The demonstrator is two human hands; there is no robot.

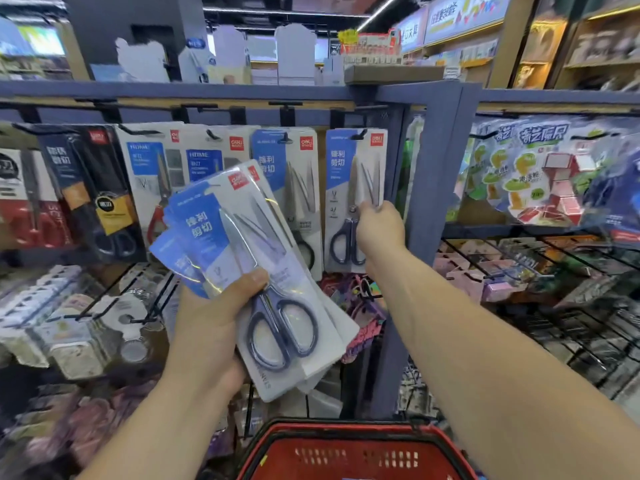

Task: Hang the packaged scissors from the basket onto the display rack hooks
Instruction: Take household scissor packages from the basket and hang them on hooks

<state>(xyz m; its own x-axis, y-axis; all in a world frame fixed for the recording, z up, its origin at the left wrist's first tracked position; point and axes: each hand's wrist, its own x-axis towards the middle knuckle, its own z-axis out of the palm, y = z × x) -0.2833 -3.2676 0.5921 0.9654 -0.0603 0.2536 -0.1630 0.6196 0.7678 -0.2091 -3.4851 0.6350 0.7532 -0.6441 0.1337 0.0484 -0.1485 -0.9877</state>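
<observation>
The left hand [214, 327] grips a fan of scissors packs [263, 258] low down, with the thumb on the front. The packs stand long-ways and are tipped a little, blades up and handles down. The right hand [379, 226] is nearer the rack. Its fingers pinch the right edge of a hanging pack [346, 188], which hangs straight down from the last hook [360, 135]. That hook is up and to the right of the held packs. The red basket [349, 429] sits below.

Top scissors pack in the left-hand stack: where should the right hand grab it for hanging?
Pinch the top scissors pack by its upper right edge, coming from the right: the left hand grips the lower end, leaving the flat card's top free.
</observation>
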